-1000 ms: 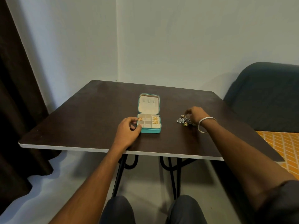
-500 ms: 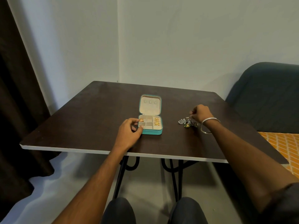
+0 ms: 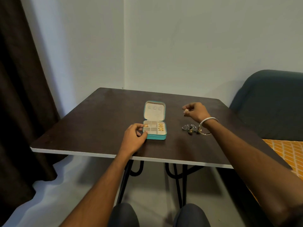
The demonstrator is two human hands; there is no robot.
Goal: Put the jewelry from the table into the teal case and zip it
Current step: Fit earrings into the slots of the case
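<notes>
The teal case lies open on the dark table, its lid laid back. Gold pieces sit in its left compartment and right compartment. My left hand grips the case's front left corner with thumb and fingers. My right hand is raised above the table to the right of the case and pinches a small gold jewelry piece. A small heap of silver and dark jewelry lies on the table below that wrist.
A dark blue sofa stands right of the table, with an orange patterned cloth beside it. A dark curtain hangs at the left. The table's white front edge runs above my knees. A silver bangle circles my right wrist.
My right hand has lifted off the jewelry heap with a small gold piece pinched in its fingers. My left hand stays on the case's corner.
</notes>
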